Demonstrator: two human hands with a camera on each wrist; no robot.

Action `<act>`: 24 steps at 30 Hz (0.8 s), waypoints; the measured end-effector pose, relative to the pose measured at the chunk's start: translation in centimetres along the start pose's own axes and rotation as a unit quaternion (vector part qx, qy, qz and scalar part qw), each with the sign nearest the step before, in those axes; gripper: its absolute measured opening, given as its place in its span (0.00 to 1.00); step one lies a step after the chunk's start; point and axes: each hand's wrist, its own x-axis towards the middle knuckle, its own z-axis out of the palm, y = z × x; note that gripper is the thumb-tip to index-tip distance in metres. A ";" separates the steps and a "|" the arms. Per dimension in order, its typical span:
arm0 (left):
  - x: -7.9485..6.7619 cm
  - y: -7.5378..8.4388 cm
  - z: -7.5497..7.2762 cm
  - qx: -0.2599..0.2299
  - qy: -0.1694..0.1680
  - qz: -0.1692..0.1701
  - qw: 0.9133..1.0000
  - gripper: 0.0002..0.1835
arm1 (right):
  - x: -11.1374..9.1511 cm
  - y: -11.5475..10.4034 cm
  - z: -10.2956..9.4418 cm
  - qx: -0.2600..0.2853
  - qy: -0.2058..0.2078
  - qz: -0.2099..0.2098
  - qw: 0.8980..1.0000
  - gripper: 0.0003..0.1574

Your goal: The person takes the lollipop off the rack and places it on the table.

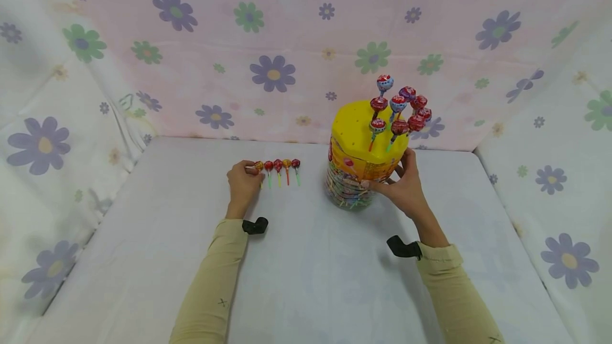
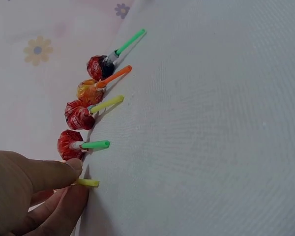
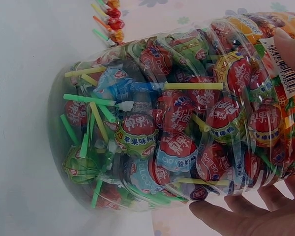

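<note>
At the left end of a short row of wrapped lollipops (image 1: 278, 165), my left hand (image 1: 243, 183) pinches a yellow-wrapped lollipop (image 1: 259, 165) between thumb and fingers. Its yellow stick (image 2: 91, 183) pokes out past the fingertips in the left wrist view, while its head is hidden there. My right hand (image 1: 404, 187) grips the side of a clear ribbed jar (image 3: 157, 128) full of lollipops, thumb in front and fingers round the far side. Several lollipops (image 1: 399, 127) stand by their sticks in the jar's yellow lid (image 1: 349, 126), mostly on its right half.
The jar stands on a table covered with a white cloth (image 1: 306, 259), to the right of the row. Flower-printed curtains (image 1: 210, 68) close off the back and both sides. Small holes dot the lid's left part.
</note>
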 end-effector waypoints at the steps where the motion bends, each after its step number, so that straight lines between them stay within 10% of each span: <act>1: 0.0 -0.1 0.0 -0.001 0.000 -0.001 1.000 0.20 | 0.0 0.0 0.0 0.000 0.000 -0.001 1.000 0.58; 11: -0.5 0.6 -1.2 0.005 -0.008 -0.007 1.000 0.22 | -0.1 0.2 0.0 0.000 0.001 -0.001 1.000 0.58; 18: -1.1 3.7 -2.3 -0.057 -0.051 0.085 0.993 0.18 | -0.1 0.3 0.0 0.001 0.000 -0.004 1.000 0.59; 24: -2.4 8.1 -2.0 -0.187 -0.065 0.175 0.965 0.14 | 0.0 0.2 -0.1 0.003 -0.003 -0.010 1.000 0.60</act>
